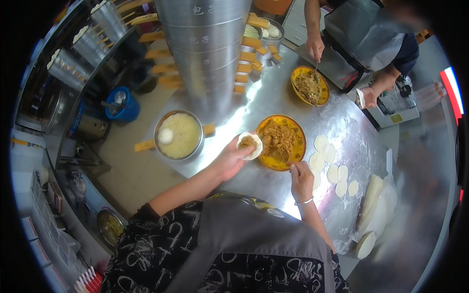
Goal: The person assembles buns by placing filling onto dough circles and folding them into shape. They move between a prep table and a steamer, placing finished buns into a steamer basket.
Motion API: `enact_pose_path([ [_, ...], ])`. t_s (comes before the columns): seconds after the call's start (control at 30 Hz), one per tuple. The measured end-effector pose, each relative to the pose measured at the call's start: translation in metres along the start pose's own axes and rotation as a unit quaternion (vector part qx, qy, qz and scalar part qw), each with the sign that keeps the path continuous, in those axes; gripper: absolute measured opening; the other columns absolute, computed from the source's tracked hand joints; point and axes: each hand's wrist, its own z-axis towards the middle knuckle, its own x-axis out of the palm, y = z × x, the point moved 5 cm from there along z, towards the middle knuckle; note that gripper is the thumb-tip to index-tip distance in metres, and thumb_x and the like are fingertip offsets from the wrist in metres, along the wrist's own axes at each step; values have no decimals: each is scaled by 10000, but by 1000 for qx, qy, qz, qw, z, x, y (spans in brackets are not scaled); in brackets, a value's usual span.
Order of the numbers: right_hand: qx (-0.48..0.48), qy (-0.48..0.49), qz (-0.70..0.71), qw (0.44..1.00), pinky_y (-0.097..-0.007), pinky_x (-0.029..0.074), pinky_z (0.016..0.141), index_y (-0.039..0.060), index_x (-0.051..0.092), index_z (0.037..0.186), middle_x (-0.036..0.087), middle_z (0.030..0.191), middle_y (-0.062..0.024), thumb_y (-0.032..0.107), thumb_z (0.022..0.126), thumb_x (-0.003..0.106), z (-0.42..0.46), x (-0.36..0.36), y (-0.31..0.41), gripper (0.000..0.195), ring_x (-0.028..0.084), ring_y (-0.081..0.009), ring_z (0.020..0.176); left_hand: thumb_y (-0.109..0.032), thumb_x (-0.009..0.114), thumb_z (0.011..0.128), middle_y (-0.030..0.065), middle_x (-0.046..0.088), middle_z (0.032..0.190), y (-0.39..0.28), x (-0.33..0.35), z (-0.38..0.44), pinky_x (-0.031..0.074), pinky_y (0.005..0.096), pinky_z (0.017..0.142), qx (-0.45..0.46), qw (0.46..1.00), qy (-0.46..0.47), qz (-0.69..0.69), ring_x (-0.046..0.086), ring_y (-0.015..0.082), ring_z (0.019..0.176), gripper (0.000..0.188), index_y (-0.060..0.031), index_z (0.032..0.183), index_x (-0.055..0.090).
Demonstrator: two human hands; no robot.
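On my left hand (233, 158) lies a round dough wrapper (257, 148) with brown filling in its middle, my thumb over the filling. My right hand (302, 177) grips the end of a utensil at the near rim of a yellow patterned bowl (302, 146); the utensil's other end is sunk in the brown minced filling (279, 138). Several flat dough rounds (332, 174) lie right of the bowl on the floury metal table (249, 183). At the left, a round metal steamer (201, 146) with a mesh liner holds one white bun (165, 136).
A tall stack of metal steamers (205, 47) with wooden handles rises ahead. Across the table, a co-worker's hand (315, 47) holds a utensil in a second yellow bowl (327, 93); their other hand holds a wrapper (361, 98). A large dough roll (370, 197) lies at the right.
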Motion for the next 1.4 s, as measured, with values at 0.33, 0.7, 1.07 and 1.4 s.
enact_pose_path([
  [0.33, 3, 13, 26, 1000, -337, 496, 752, -4, 656, 1004, 636, 927, -138, 155, 861, 657, 27, -10, 34, 214, 619, -253, 840, -127, 589, 935, 66, 535, 1235, 5, 23, -13, 466, 374, 982, -29, 998, 12, 53, 536, 185, 1142, 430, -59, 1328, 429],
  [0.7, 74, 68, 147, 984, -294, 502, 701, -8, 651, 936, 645, 852, -101, 99, 851, 656, 29, 29, 43, 137, 632, -191, 746, -142, 570, 954, 61, 546, 1225, 12, 37, -25, 448, 292, 930, -13, 995, 4, 98, 544, 152, 1105, 398, -56, 1326, 458],
  [1.07, 31, 86, 83, 992, -290, 497, 674, -4, 602, 972, 622, 838, -103, 31, 847, 634, 37, 21, 64, 134, 616, -183, 722, -157, 577, 956, 36, 588, 1081, 5, 40, -25, 446, 275, 893, 42, 942, -38, 332, 547, 113, 1008, 332, -43, 1255, 488],
  [1.4, -47, 87, 34, 995, -340, 484, 696, -5, 588, 911, 584, 851, -128, 25, 831, 637, 44, 21, 77, 99, 596, -258, 750, -148, 545, 966, 36, 565, 1140, 9, 37, -23, 429, 283, 901, -41, 970, 27, 240, 529, 105, 1035, 305, -42, 1249, 498],
])
